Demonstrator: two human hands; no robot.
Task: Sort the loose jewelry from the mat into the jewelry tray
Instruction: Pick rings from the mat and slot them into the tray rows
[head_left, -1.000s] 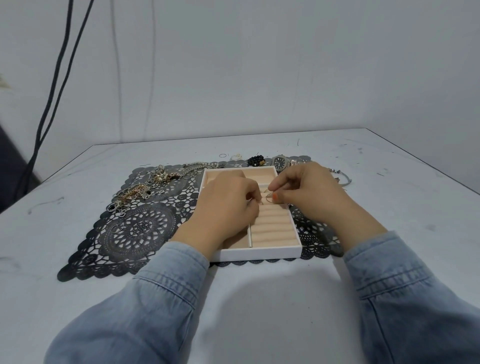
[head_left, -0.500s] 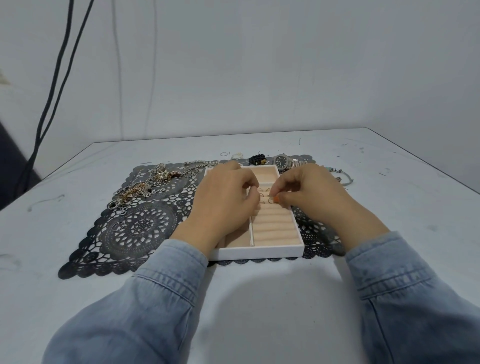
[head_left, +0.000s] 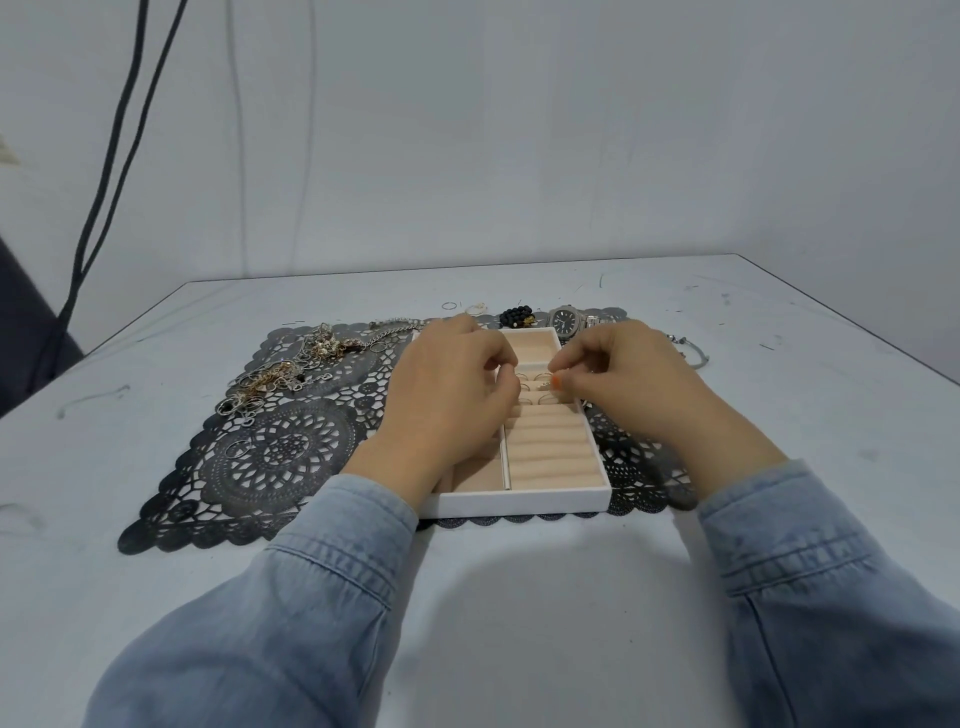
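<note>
The small ring was pinched tight between the thumb and forefinger of the right hand, low over the upper rolls of the jewelry tray, in its right-hand section. The grooves there ran across the tray from side to side, so to my eye the ring had to go down edge-first, in line with a groove; the drop looked short and straight beneath the grip, and the right hand was plainly the one placed for it. The left hand hung over the tray's middle divider with its fingers curled, the tips just beside the right thumb; I could not tell whether it held anything. A few seated rings stood in the grooves right by the pinch, which I judged the likeliest things to be knocked; the rolls toward the tray's near wall showed only their padding, and its right wall lay close under the right knuckles. The tray rested on the black lace mat; left of the tray lay a tangle of chains; just past its far edge sat a watch and a black bead bracelet; right of it, behind the right hand, lay a thin bangle; all of it on a pale table.
</note>
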